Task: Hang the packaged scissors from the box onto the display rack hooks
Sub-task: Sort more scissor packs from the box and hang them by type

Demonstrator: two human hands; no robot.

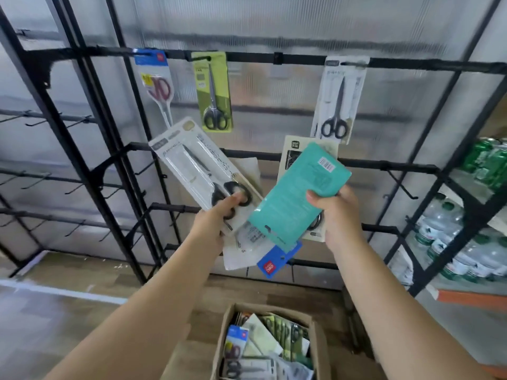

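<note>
The person stood facing the black display rack (274, 57) with both arms up. The left hand (211, 226) pinched a white pack of black-handled scissors (200, 165) by its bottom end, thumb on the handles, and the pack leaned toward ten o'clock. More flat packs seemed tucked under that hand. The right hand (337, 215) gripped a teal pack (299, 193) with its back showing, and a blue card (279, 260) stuck out below it at six o'clock. Behind the teal pack hung a cream pack (293, 152) on the middle bar.

Three packs already hung on the top bar: pink scissors (157, 83) at eleven o'clock, a green pack (214, 91) near twelve, and a white pack (338, 100) at one o'clock. The cardboard box (315, 349) sat on the floor at six o'clock, with many packs inside.

I think the hanging step was under way. Next, a pack's hole at its top would need lining up with a free hook and sliding on.
</note>
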